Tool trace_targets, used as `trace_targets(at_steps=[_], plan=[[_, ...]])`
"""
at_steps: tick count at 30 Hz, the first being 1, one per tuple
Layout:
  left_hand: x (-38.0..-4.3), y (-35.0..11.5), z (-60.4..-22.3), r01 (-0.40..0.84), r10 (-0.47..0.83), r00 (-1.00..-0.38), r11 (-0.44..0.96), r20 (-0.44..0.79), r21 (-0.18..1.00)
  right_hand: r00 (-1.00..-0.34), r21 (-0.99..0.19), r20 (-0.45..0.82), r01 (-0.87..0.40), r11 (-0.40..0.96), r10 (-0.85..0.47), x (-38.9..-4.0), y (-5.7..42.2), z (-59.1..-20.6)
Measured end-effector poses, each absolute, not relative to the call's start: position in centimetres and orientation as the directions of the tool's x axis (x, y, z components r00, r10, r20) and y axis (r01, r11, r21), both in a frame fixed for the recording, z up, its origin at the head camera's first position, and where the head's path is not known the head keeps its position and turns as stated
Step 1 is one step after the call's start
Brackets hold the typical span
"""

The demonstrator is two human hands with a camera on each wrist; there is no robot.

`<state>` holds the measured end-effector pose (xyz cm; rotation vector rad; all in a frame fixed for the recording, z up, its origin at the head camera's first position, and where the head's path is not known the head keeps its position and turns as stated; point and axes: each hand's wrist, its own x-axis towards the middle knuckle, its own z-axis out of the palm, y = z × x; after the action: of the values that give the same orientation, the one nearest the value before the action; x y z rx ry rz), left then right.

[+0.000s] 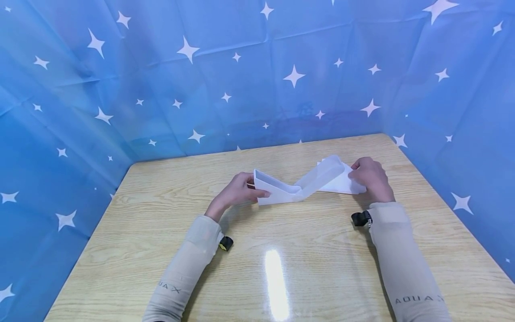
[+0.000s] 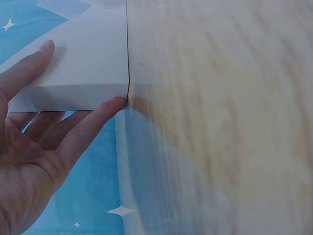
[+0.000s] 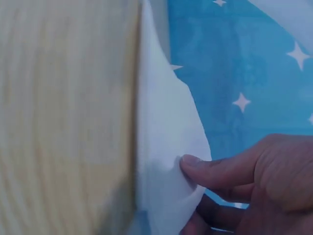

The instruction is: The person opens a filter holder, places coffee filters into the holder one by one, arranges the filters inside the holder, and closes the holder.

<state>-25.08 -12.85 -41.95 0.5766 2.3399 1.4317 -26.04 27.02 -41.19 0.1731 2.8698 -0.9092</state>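
Observation:
A white box-like holder point(image 1: 277, 191) stands on the table, its slanted rim dipping toward the middle. From its right end a translucent white piece point(image 1: 322, 175) slopes up to a rounded tip. My left hand point(image 1: 238, 190) grips the holder's left end; in the left wrist view the thumb lies along one broad face and the other fingers are at the end and lower corner. Behind and right of the translucent piece lies a thin white sheet point(image 1: 342, 183), partly hidden by it. My right hand point(image 1: 371, 176) pinches the sheet's right edge, which bends at the thumb point(image 3: 193, 164).
The light wood table point(image 1: 169, 210) carries a bright glare strip near the front. Blue star-patterned curtains point(image 1: 241, 71) hang behind the table and along both sides. A black wrist camera point(image 1: 226, 243) sits at the left cuff, another black camera point(image 1: 361, 218) at the right.

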Motion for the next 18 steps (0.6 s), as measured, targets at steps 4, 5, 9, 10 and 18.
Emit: trace_targets(at_steps=[4, 5, 9, 10, 18], plan=[[-25.0, -12.8, -41.9, 0.164, 0.498, -0.864, 0.414, -0.072, 0.896, -0.99, -0.562, -0.13, 0.115, 0.819, 0.05, -25.8, 27.2, -40.4], [-25.0, -12.8, -41.9, 0.162, 0.496, -0.865, 0.414, -0.073, 0.896, -0.99, -0.571, -0.129, 0.114, 0.813, 0.047, -25.7, 27.2, -40.2], [-25.0, -12.8, -41.9, 0.161, 0.496, -0.866, 0.412, -0.072, 0.897, -0.986, -0.61, -0.162, 0.12, 0.783, 0.025, -25.7, 27.4, -39.4], [-25.0, -12.7, -41.9, 0.16, 0.496, -0.865, 0.412, -0.073, 0.897, -0.983, -0.62, -0.18, 0.128, 0.774, 0.019, -25.6, 27.4, -39.1], [-25.0, -12.8, -41.9, 0.169, 0.49, -0.869, 0.429, -0.071, 0.887, -0.984, -0.625, -0.175, 0.129, 0.77, 0.022, -25.1, 28.0, -36.8]])
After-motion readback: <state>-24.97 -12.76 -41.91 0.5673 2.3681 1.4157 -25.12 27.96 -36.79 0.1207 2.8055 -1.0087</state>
